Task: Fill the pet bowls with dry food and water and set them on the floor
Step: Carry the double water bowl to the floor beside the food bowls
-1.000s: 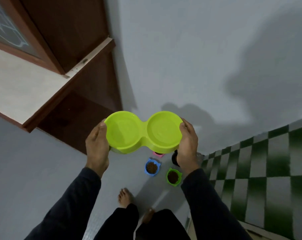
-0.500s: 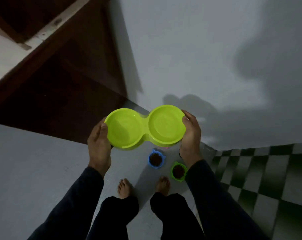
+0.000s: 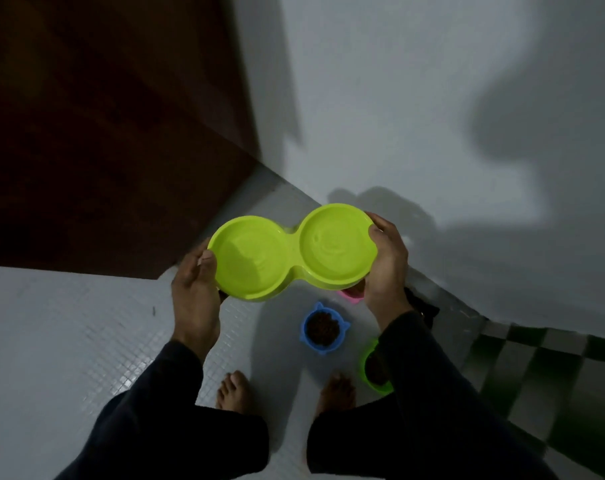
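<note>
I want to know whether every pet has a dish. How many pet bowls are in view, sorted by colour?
Yellow-green double bowl, held at its ends by the left hand and right hand: 1
Blue bowl with dry food, on the floor: 1
Green bowl, partly behind the right sleeve: 1
Pink bowl, mostly hidden: 1
Total: 4

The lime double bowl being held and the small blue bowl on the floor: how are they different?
The lime double bowl has two joined round basins; the blue bowl has one, with small ear-like points on its rim. The lime double bowl is held in the air, the left hand and right hand each gripping an end; the blue bowl sits on the floor. The blue bowl holds brown dry food; the lime double bowl shows none. Both look plastic.
</note>
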`<control>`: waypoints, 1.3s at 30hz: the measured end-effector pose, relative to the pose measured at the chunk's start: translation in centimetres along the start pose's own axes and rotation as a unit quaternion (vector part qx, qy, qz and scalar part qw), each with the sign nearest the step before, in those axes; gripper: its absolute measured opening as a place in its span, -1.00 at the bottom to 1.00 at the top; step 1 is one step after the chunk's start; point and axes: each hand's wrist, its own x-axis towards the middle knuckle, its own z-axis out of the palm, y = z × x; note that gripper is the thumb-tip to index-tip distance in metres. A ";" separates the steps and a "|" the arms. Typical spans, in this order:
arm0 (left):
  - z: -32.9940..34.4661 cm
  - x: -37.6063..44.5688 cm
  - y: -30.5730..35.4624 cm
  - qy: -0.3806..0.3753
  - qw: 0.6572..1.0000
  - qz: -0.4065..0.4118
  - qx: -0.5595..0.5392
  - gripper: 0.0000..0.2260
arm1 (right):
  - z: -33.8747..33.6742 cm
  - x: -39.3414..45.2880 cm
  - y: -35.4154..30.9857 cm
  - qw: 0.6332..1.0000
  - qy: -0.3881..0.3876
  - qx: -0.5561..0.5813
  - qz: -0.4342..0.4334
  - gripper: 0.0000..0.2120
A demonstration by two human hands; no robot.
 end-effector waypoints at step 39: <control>-0.9 17.5 -29.3 0.082 0.990 -0.112 -0.026 -0.74 | 5.2 19.3 30.6 0.966 -0.136 -0.211 0.055 -0.79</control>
